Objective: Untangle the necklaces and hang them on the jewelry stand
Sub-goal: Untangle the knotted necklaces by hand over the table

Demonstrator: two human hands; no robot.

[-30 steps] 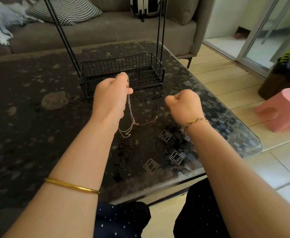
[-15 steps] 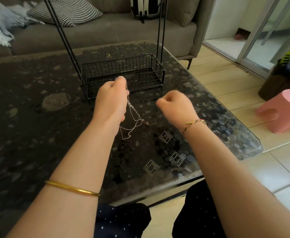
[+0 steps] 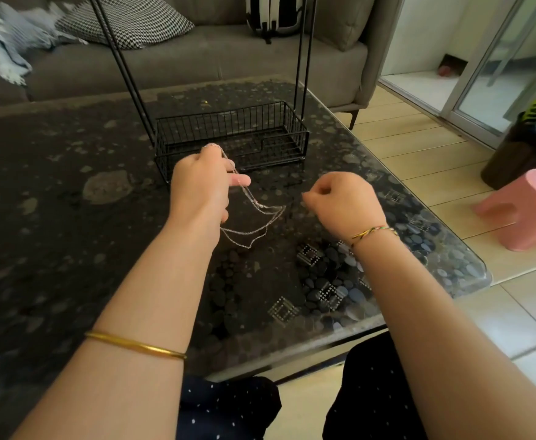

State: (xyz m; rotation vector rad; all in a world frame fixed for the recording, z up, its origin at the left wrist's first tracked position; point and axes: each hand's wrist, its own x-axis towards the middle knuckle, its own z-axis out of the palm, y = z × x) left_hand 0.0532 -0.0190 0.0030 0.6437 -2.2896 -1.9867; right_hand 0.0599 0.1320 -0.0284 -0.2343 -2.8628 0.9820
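Note:
Several thin silver necklaces [image 3: 250, 217] hang tangled from my left hand [image 3: 201, 185], which grips them with the chains draped over its fingers above the dark glass table [image 3: 69, 233]. One loop is drawn sideways toward my right hand [image 3: 344, 201]. That hand is held to the right with fingertips pinched together, apparently on a fine strand that hardly shows. Just behind my left hand stands the black wire jewelry stand [image 3: 261, 136], a basket base with upright rods; its top is out of view.
A grey sofa [image 3: 196, 61] with patterned cushions runs along the table's far side. The table's right edge and rounded corner [image 3: 479, 274] lie close to my right arm. A pink stool [image 3: 527, 208] and a dark bin [image 3: 514, 154] stand on the floor at right.
My right hand moved left toward the left hand, then back out to the right. The hanging chains spread from a narrow bundle into a wider loop. My left hand barely moved.

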